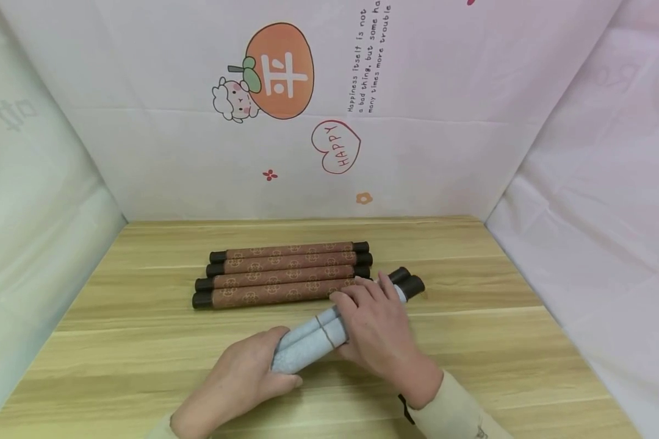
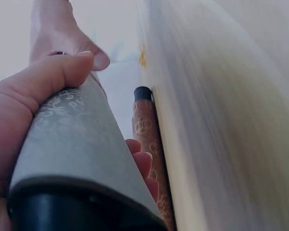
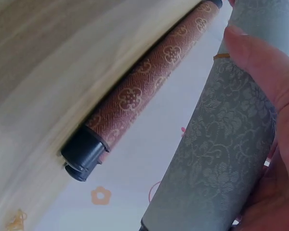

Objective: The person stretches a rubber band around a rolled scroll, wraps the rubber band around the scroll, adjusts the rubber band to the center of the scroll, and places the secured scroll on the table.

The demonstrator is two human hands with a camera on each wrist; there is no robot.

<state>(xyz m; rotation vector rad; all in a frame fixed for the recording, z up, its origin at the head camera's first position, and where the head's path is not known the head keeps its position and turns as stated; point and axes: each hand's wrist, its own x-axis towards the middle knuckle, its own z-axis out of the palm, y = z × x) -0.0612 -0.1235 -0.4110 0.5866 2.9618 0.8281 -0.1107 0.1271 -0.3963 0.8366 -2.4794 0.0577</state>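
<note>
Beige sleeves (image 1: 458, 410) come in from the bottom edge of the head view, nearest the camera, with a black band (image 1: 406, 410) at the right cuff. Between the bare left hand (image 1: 244, 373) and right hand (image 1: 378, 332), two pale blue-grey cylindrical rolls (image 1: 310, 349) lie side by side, slanting up to the right over the light, wood-grained table (image 1: 500, 347). One thin brown cord (image 1: 326, 332) crosses them, and black caps (image 1: 414, 286) show at their right end.

Left wrist view: a large black cap (image 2: 82, 211) on the other end, which the left hand hides in the head view. Both wrist views bring out a raised floral pattern on the blue-grey covering.

Behind the pair, four reddish-brown cylindrical rolls (image 1: 274, 281) with gold flower motifs and black ends lie in a row on the table. Only the right wrist view shows the stepped shape of one such end up close.

Left fingers: clamped round the lower end, thumb on one side, fingertips on the other. Right fingers: curled over the upper part, thumb pressed along the side.
</note>
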